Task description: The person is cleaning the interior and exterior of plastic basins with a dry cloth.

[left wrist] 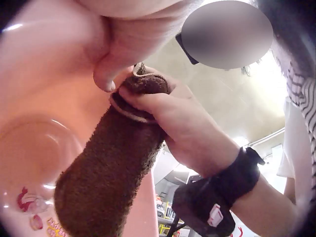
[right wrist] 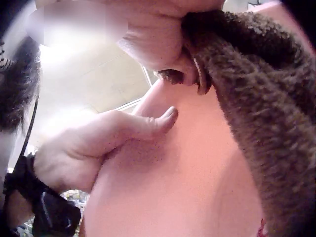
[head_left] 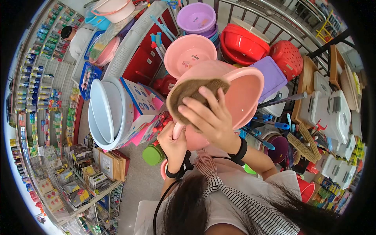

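Note:
In the head view, a pink plastic basin (head_left: 246, 92) is held tilted up in front of the person's chest. The left hand (head_left: 172, 144) grips its rim; the right wrist view shows that thumb (right wrist: 165, 120) lying along the inner wall. A fuzzy brown cloth (head_left: 181, 94) with a stitched edge lies against the basin, under the right hand's spread fingers (head_left: 203, 107). From the left wrist view, the right hand (left wrist: 180, 116) pinches the bunched end of this cloth (left wrist: 111, 173), and the rest hangs down inside the basin near a printed decal (left wrist: 34, 205).
Behind the held basin stand another pink basin (head_left: 190, 56), a purple basin (head_left: 196, 17) and red basins (head_left: 243, 43). Pale blue basins (head_left: 105, 111) are at the left, beside a green stool (head_left: 152, 155). Shelves of packaged goods (head_left: 43, 86) line the far left; lidded storage boxes (head_left: 331, 117) stand right.

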